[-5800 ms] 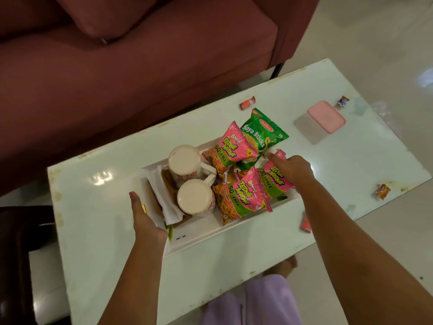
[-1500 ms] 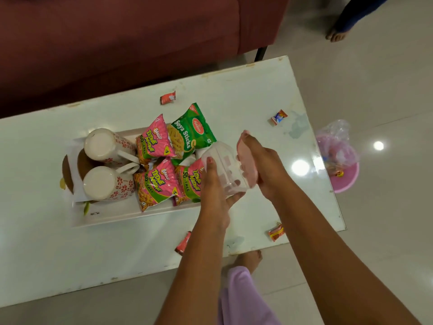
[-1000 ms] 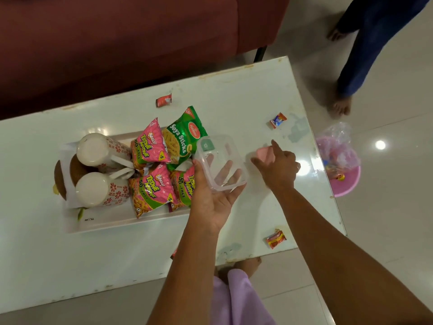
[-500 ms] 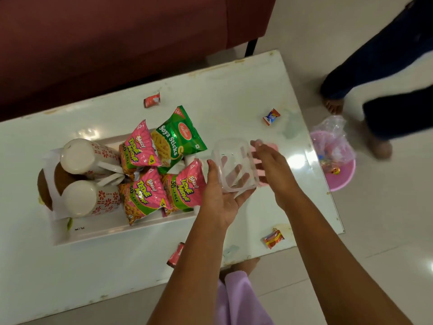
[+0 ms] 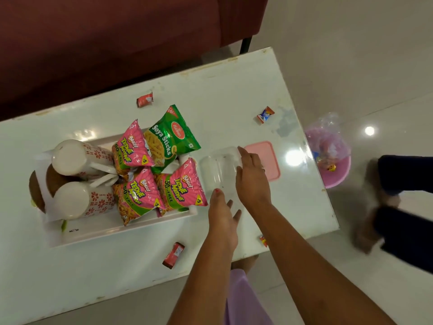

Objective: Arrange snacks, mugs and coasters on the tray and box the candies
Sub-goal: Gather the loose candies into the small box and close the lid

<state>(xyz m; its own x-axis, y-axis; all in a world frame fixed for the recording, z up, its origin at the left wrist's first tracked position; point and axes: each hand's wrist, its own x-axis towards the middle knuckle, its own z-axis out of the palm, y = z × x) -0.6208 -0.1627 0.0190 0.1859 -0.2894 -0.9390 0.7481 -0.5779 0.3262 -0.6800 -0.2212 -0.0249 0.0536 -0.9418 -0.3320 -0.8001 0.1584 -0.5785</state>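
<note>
A clear plastic box (image 5: pixel 216 170) stands open on the white table, just right of the tray. My right hand (image 5: pixel 251 181) grips its right rim. Just in front of the box, my left hand (image 5: pixel 222 213) is open, fingers apart. The pink lid (image 5: pixel 269 160) lies flat to the right of the box. The white tray (image 5: pixel 117 228) holds two white floral mugs (image 5: pixel 70 156) (image 5: pixel 75 200), brown coasters (image 5: pixel 37 186), three pink snack packs (image 5: pixel 131 148) and a green snack pack (image 5: pixel 172 137). Loose candies lie on the table: red candy (image 5: pixel 144 99), blue-orange candy (image 5: pixel 264 114), another red candy (image 5: pixel 173 254).
A small candy (image 5: pixel 263 240) peeks out beside my right forearm at the table's front edge. On the floor to the right sits a pink bowl (image 5: pixel 337 170) with a plastic bag. Another person's legs (image 5: pixel 403 207) stand beyond it. A maroon sofa (image 5: pixel 117 43) runs behind the table.
The pink lid came off the box and was laid on the table. The box went from my left palm down to the table; my left hand let go and my right hand took its rim.
</note>
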